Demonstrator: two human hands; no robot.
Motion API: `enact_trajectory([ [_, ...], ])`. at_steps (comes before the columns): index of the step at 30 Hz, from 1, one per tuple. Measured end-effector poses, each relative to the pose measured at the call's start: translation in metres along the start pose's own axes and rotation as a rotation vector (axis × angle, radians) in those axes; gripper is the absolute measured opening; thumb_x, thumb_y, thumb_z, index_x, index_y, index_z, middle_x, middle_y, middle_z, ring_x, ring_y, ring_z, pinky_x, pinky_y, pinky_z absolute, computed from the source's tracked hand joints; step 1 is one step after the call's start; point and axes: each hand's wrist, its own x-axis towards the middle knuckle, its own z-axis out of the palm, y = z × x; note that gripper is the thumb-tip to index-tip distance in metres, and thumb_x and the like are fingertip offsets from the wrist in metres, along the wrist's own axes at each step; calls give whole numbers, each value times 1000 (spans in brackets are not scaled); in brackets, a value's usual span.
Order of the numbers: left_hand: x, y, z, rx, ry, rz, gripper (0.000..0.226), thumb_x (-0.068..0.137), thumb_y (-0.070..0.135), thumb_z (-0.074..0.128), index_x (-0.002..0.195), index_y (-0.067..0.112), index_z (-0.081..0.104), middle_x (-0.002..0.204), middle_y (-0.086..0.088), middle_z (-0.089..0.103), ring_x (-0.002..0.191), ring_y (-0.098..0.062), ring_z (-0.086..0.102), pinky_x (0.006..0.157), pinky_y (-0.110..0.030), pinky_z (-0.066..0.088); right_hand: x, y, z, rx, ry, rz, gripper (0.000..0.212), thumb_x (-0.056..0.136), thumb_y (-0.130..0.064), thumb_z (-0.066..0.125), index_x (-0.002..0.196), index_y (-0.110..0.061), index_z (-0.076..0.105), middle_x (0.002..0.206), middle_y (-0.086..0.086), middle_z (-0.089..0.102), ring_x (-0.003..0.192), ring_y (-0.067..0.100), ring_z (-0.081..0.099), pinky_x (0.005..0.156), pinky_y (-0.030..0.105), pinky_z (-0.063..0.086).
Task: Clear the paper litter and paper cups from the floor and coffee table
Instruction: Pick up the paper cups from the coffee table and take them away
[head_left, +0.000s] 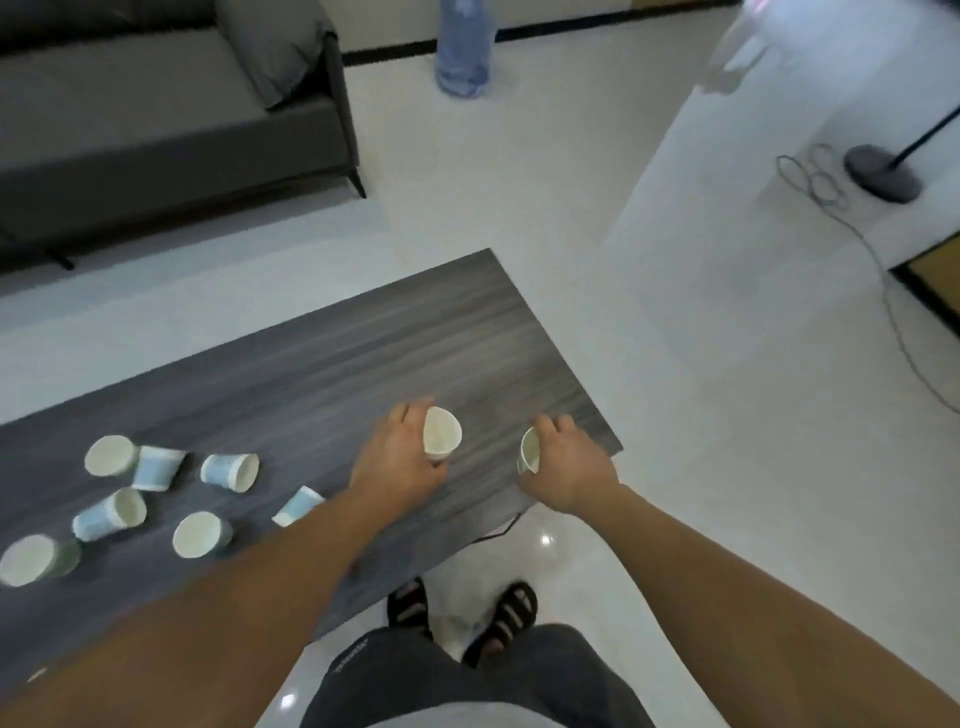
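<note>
Holding noted: white cup (441, 434) gripped by left hand (400, 460), second cup (530, 451) by right hand (569, 462) (both over table (415, 338)); thin walls may be crushed if squeezed harder.

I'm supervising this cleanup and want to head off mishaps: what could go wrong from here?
The left hand grips a white cup and the right hand grips a second cup; unless nested, grabbing more may crush or drop them. The tipped cup lies close by the left forearm and might get knocked off the coffee table. The floor cable at the right may trip someone walking that way.
</note>
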Motion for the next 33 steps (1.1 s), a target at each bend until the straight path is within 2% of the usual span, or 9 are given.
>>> enact_trajectory([
  [2, -5, 41, 14, 26, -39, 111, 84, 75, 32, 71, 147, 25, 27, 133, -2, 42, 116, -26, 49, 93, -40, 46, -35, 39, -4, 48, 58, 83, 67, 79, -44, 66, 136, -23, 36, 133, 6, 41, 115, 29, 49, 85, 37, 44],
  [5, -14, 114, 39, 89, -93, 291, 87, 76, 34, 70, 148, 26, 23, 131, -3, 41, 111, -26, 52, 90, -40, 48, -87, 102, -8, 109, 135, 202, 74, 79, -45, 65, 142, -25, 32, 134, 6, 41, 114, 29, 50, 83, 36, 45],
  [9, -35, 223, 84, 180, -133, 526, 86, 77, 33, 69, 148, 27, 23, 131, -4, 37, 112, -27, 52, 87, -37, 46, -164, 190, -1, 229, 257, 362, 79, 79, -44, 65, 146, -26, 28, 135, 6, 41, 115, 29, 50, 85, 37, 46],
  [16, -112, 398, 202, 256, -228, 813, 86, 73, 35, 72, 145, 24, 27, 133, -4, 35, 108, -28, 52, 84, -38, 48, -313, 347, 27, 316, 387, 639, 75, 81, -39, 62, 146, -24, 28, 137, 6, 39, 117, 29, 48, 85, 37, 45],
  [22, -188, 501, 287, 315, -299, 1063, 84, 72, 45, 70, 142, 20, 31, 133, 0, 39, 111, -23, 51, 83, -34, 49, -409, 444, 55, 413, 404, 855, 76, 83, -42, 60, 148, -25, 24, 139, 5, 37, 118, 28, 48, 88, 37, 46],
  [26, -207, 557, 340, 398, -375, 1164, 86, 72, 49, 69, 143, 20, 30, 133, 2, 39, 113, -20, 51, 86, -33, 49, -449, 501, 69, 503, 423, 955, 77, 83, -42, 60, 149, -26, 23, 140, 5, 36, 120, 28, 47, 90, 37, 46],
  [30, -223, 627, 413, 416, -498, 1251, 95, 75, 42, 70, 150, 32, 12, 129, 2, 37, 112, -21, 48, 88, -32, 49, -489, 573, 74, 538, 407, 1061, 79, 85, -42, 60, 151, -25, 20, 142, 6, 34, 124, 28, 44, 95, 39, 46],
  [33, -244, 685, 471, 399, -581, 1348, 87, 77, 38, 67, 148, 40, 17, 127, 2, 36, 106, -19, 48, 86, -29, 49, -523, 633, 70, 548, 409, 1147, 79, 85, -41, 60, 152, -25, 19, 141, 5, 34, 122, 28, 44, 92, 39, 48],
])
